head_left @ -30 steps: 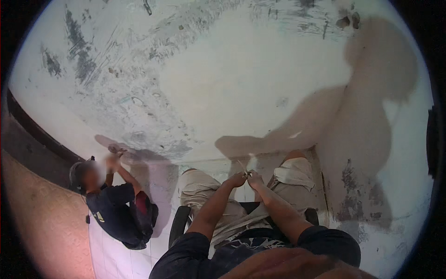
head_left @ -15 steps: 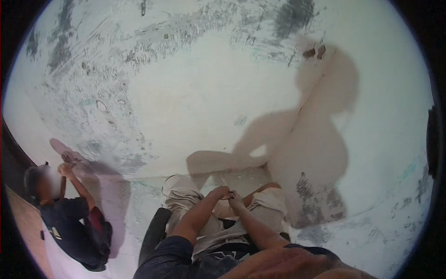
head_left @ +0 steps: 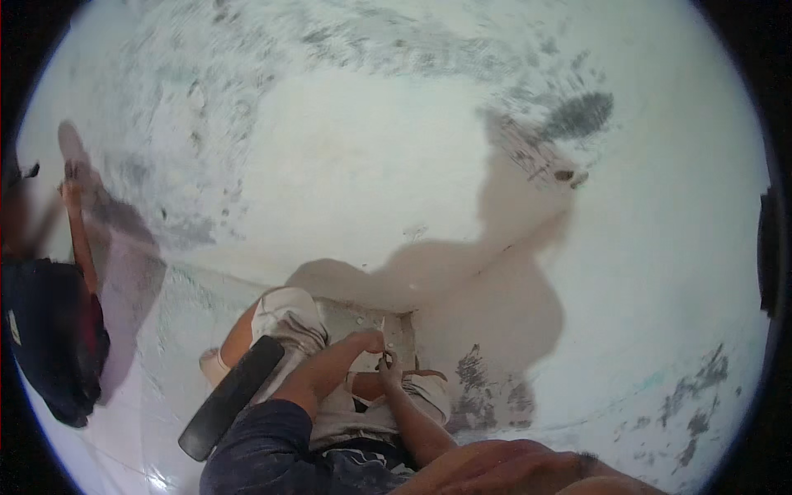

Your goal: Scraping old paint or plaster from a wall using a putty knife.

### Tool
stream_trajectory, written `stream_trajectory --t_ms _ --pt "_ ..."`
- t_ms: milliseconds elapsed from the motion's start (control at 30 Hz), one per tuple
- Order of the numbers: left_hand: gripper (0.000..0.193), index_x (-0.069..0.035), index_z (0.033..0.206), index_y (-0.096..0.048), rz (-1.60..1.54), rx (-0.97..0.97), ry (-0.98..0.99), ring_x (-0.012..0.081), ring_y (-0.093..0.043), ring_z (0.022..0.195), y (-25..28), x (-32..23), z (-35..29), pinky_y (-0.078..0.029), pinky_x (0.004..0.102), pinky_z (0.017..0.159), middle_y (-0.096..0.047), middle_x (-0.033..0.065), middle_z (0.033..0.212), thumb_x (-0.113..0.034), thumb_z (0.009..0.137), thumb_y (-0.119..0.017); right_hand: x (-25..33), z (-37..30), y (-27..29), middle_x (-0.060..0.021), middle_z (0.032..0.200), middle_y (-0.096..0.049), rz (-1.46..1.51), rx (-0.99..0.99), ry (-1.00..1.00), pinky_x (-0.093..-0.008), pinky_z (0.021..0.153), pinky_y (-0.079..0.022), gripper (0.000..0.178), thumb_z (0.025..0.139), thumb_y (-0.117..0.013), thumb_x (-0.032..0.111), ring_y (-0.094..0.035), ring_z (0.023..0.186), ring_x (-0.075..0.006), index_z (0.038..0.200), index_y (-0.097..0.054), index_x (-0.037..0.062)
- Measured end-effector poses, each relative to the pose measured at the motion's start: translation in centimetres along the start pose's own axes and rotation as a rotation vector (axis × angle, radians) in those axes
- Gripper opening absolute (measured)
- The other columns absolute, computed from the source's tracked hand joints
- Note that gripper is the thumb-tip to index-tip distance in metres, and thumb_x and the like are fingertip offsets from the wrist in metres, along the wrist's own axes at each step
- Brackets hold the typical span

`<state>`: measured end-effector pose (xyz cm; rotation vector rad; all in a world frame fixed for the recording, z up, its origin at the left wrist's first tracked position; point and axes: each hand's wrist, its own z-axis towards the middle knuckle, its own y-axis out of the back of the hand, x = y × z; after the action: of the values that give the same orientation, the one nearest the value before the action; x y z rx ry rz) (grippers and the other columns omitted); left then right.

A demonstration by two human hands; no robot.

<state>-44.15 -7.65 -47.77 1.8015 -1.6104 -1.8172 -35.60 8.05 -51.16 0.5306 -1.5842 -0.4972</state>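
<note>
My two hands meet close together between my knees, in front of the wall's lower corner. My left hand [head_left: 369,340] is closed, its fingers bunched around something too small to name. Just below and to its right, my right hand [head_left: 391,373] is closed around a small dark piece [head_left: 384,360]. A thin, pale, pointed sliver [head_left: 383,327] sticks up beside the left fingertips. Whether it belongs to the dark piece I cannot tell. Light trousers [head_left: 289,312] cover my bent knees on both sides of the hands.
A long dark pad [head_left: 231,398], like an armrest, lies left of my left arm. Patchy whitewashed wall [head_left: 371,157] rises ahead, bending at a corner; my shadow falls there. At far left, a person in dark clothing [head_left: 54,334] raises a hand [head_left: 71,195] near the wall.
My view has swung to the right, so the other person sits nearer the left rim. My hands stay together at my knees. More of the dark pad shows.
</note>
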Motion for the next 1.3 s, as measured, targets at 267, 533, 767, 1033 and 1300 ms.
stream_trajectory --t_ms 267,533,767,1033,1300 --pt "0.036 -0.006 0.110 -0.066 -0.119 -0.090 0.162 0.0309 -0.061 0.103 5.2 -3.8 -3.2 -0.049 0.0446 0.083 -0.064 0.0132 0.114 -0.020 0.079 -0.055 -1.8 -0.3 1.9 -0.0125 0.083 -0.066 -0.256 0.099 0.019 -0.0321 0.054 -0.047 0.032 0.092 -0.052 0.015 -0.062 0.065 -0.0177 0.123 -0.048 0.0080" --pt "0.050 -0.012 0.125 -0.057 -0.157 -0.326 0.289 0.0336 -0.053 0.115 6.4 -2.2 -5.8 -0.037 0.0606 0.091 -0.057 0.0137 0.124 -0.020 0.077 -0.066 8.5 -4.4 -3.4 -0.0175 0.115 -0.060 -0.400 0.384 0.014 -0.0392 0.079 -0.048 0.039 0.093 -0.053 0.019 -0.061 0.099 -0.0261 0.128 -0.046 0.0039" --pt "0.050 -0.012 0.128 -0.052 -0.238 -0.320 0.275 0.0384 -0.030 0.129 10.8 0.2 -11.0 -0.029 0.0586 0.094 -0.033 0.0181 0.142 -0.039 0.086 -0.055 8.5 -1.3 -6.5 -0.0124 0.133 -0.048 -1.322 0.807 0.448 -0.0388 0.094 -0.042 0.050 0.095 -0.050 0.036 -0.048 0.119 -0.0256 0.136 -0.039 0.0100" --pt "0.074 -0.008 0.146 -0.019 -0.404 -0.570 0.396 0.0458 -0.008 0.138 13.9 2.7 -16.6 -0.009 0.0704 0.103 -0.019 0.0234 0.149 -0.041 0.089 -0.050 14.7 3.7 -14.9 -0.0112 0.138 -0.041 0.185 0.883 0.256 -0.0391 0.096 -0.040 0.052 0.097 -0.046 0.034 -0.044 0.121 -0.0245 0.141 -0.030 0.0130" --pt "0.082 0.006 0.134 -0.026 -1.068 -1.648 0.556 0.0443 -0.045 0.120 21.3 6.4 -22.3 -0.040 0.0459 0.097 -0.038 0.0304 0.134 -0.046 0.080 -0.059 32.9 3.8 -14.3 -0.0053 0.093 -0.056 0.685 0.429 0.301 -0.0237 0.052 -0.042 0.046 0.096 -0.047 0.017 -0.054 0.067 -0.0128 0.140 -0.033 0.0167"
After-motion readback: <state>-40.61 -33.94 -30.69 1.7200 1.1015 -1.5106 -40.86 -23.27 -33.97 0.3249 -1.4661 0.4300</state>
